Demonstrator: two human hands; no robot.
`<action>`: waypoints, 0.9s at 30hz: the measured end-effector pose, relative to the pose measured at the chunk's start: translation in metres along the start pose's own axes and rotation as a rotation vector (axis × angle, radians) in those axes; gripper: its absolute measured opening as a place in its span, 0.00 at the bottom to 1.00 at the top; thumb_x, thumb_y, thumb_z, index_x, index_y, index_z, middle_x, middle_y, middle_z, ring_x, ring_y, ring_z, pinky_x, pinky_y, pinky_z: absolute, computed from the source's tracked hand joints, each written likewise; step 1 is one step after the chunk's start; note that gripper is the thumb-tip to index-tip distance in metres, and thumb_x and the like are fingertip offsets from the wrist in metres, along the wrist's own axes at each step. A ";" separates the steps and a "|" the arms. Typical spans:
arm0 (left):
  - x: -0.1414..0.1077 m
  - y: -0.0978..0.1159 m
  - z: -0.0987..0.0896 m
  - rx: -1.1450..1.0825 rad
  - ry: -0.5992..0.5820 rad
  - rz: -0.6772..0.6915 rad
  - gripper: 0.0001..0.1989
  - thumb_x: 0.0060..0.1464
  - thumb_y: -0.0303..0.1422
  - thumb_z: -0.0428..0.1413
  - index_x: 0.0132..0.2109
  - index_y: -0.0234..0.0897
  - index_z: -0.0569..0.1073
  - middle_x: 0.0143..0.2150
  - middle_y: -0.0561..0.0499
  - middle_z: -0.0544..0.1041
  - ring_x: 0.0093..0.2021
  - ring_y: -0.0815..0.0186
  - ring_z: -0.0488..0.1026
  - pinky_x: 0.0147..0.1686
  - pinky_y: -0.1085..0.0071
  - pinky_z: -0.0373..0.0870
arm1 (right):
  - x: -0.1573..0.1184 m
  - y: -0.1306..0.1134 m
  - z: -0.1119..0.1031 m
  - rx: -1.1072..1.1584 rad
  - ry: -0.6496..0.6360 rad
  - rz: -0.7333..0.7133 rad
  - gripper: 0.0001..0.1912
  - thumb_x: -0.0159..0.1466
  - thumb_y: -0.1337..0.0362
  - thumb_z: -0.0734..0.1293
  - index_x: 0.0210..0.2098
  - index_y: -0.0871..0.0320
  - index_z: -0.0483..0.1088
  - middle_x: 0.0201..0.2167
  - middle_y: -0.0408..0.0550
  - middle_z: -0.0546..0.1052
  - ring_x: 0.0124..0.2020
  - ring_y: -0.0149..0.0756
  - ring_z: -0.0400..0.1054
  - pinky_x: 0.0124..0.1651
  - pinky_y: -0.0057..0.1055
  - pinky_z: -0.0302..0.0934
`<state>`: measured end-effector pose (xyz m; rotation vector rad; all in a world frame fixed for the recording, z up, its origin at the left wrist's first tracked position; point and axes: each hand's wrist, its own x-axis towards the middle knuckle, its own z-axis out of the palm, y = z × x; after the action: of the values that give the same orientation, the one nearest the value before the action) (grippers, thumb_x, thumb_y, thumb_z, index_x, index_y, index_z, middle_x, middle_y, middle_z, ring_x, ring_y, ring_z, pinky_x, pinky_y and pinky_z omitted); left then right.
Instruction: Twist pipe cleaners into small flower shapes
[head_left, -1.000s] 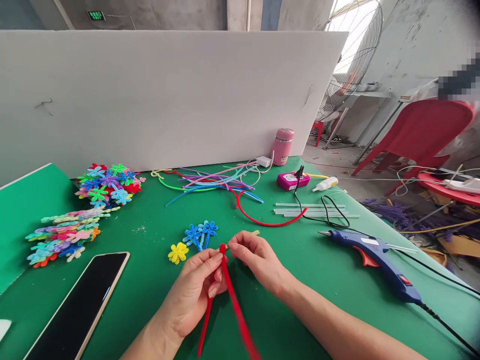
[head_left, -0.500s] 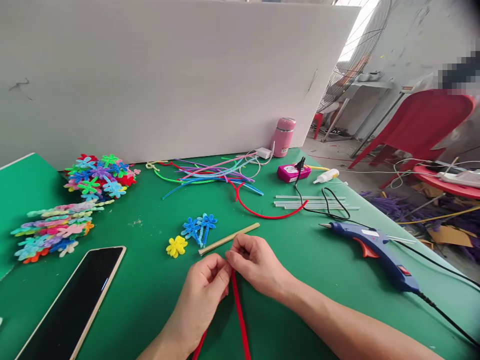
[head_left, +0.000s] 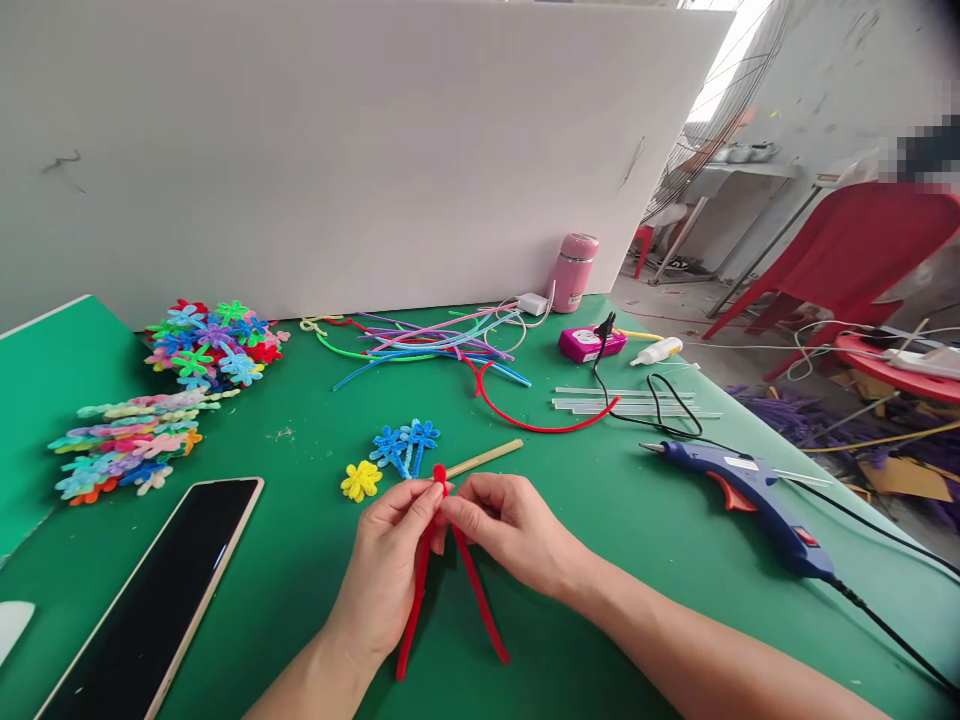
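A red fuzzy stem (head_left: 478,600) is bent at its top into a small loop, and its two ends hang down apart. My left hand (head_left: 394,560) pinches it just below the loop. From the right, my right hand (head_left: 517,525) closes its thumb and forefinger on the same spot. Just beyond the fingers lie a thin wooden stick (head_left: 487,457), blue fuzzy flowers (head_left: 405,447) and a yellow fuzzy flower (head_left: 361,481).
A phone (head_left: 150,600) lies at left near heaped colourful flowers (head_left: 214,345). Loose fuzzy stems (head_left: 435,345) lie at the back. A glue gun (head_left: 750,500), clear glue sticks (head_left: 622,403), a pink bottle (head_left: 574,272) and a magenta box (head_left: 592,345) stand or lie at right.
A small red loop now shows above my fingertips. My left hand has shifted slightly left and up, and both hanging ends of the red stem have come into view.
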<state>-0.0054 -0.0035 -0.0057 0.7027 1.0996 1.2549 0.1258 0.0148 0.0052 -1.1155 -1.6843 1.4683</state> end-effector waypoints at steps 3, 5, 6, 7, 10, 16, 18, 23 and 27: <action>0.000 0.001 0.001 -0.049 0.014 -0.029 0.05 0.42 0.32 0.60 0.28 0.34 0.75 0.23 0.56 0.70 0.23 0.75 0.62 0.23 0.79 0.59 | -0.001 0.000 0.002 0.054 -0.020 -0.004 0.12 0.57 0.60 0.61 0.21 0.59 0.62 0.20 0.43 0.71 0.21 0.27 0.58 0.24 0.24 0.52; -0.001 0.002 0.002 -0.082 -0.009 -0.053 0.05 0.42 0.32 0.59 0.27 0.34 0.74 0.22 0.56 0.70 0.23 0.75 0.63 0.23 0.79 0.60 | -0.001 0.000 0.002 0.081 -0.027 -0.024 0.10 0.58 0.63 0.60 0.21 0.59 0.61 0.19 0.42 0.71 0.23 0.29 0.61 0.26 0.24 0.53; -0.001 0.003 0.003 -0.089 -0.028 -0.063 0.06 0.43 0.33 0.59 0.27 0.34 0.73 0.21 0.56 0.69 0.23 0.74 0.63 0.23 0.79 0.61 | -0.001 0.000 0.002 0.081 -0.036 -0.029 0.10 0.58 0.64 0.59 0.21 0.59 0.60 0.18 0.42 0.71 0.23 0.28 0.61 0.26 0.24 0.53; -0.002 0.004 0.003 -0.087 -0.050 -0.074 0.06 0.44 0.33 0.58 0.27 0.34 0.73 0.21 0.56 0.69 0.22 0.74 0.63 0.23 0.79 0.61 | -0.002 0.000 0.001 0.073 -0.043 -0.030 0.10 0.58 0.65 0.59 0.21 0.59 0.60 0.18 0.41 0.70 0.22 0.28 0.59 0.25 0.23 0.52; -0.001 0.006 0.000 0.007 -0.108 -0.104 0.08 0.46 0.35 0.56 0.29 0.34 0.73 0.16 0.58 0.65 0.17 0.76 0.59 0.17 0.81 0.56 | -0.002 0.001 0.001 0.046 -0.063 -0.018 0.10 0.56 0.66 0.61 0.20 0.59 0.59 0.15 0.38 0.64 0.18 0.24 0.50 0.21 0.23 0.45; 0.004 0.011 -0.005 0.093 -0.102 -0.085 0.10 0.46 0.35 0.57 0.24 0.34 0.70 0.14 0.58 0.64 0.14 0.77 0.58 0.15 0.81 0.55 | 0.000 0.002 0.002 0.355 -0.092 0.116 0.12 0.53 0.59 0.64 0.22 0.60 0.61 0.18 0.40 0.67 0.18 0.23 0.53 0.21 0.22 0.46; 0.003 0.013 -0.003 0.042 -0.114 -0.102 0.09 0.46 0.35 0.57 0.24 0.34 0.70 0.15 0.57 0.66 0.14 0.77 0.60 0.15 0.81 0.56 | 0.001 0.001 0.002 0.483 -0.111 0.182 0.13 0.52 0.57 0.66 0.22 0.60 0.61 0.16 0.40 0.68 0.15 0.21 0.50 0.19 0.22 0.42; 0.001 0.016 0.001 0.017 -0.131 -0.137 0.08 0.46 0.34 0.57 0.28 0.33 0.73 0.16 0.55 0.68 0.15 0.75 0.62 0.15 0.80 0.57 | 0.002 0.000 0.000 0.621 -0.193 0.235 0.14 0.51 0.57 0.67 0.21 0.61 0.62 0.15 0.39 0.67 0.13 0.18 0.45 0.17 0.22 0.35; 0.001 0.014 -0.002 0.073 -0.159 -0.112 0.06 0.46 0.33 0.57 0.31 0.33 0.73 0.19 0.53 0.71 0.17 0.75 0.62 0.16 0.80 0.57 | 0.002 0.003 0.000 0.556 -0.155 0.187 0.16 0.53 0.55 0.66 0.21 0.62 0.62 0.14 0.38 0.66 0.14 0.19 0.48 0.18 0.22 0.38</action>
<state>-0.0123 0.0007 0.0059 0.7723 1.0434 1.0499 0.1256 0.0165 0.0023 -0.8786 -1.1657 2.0225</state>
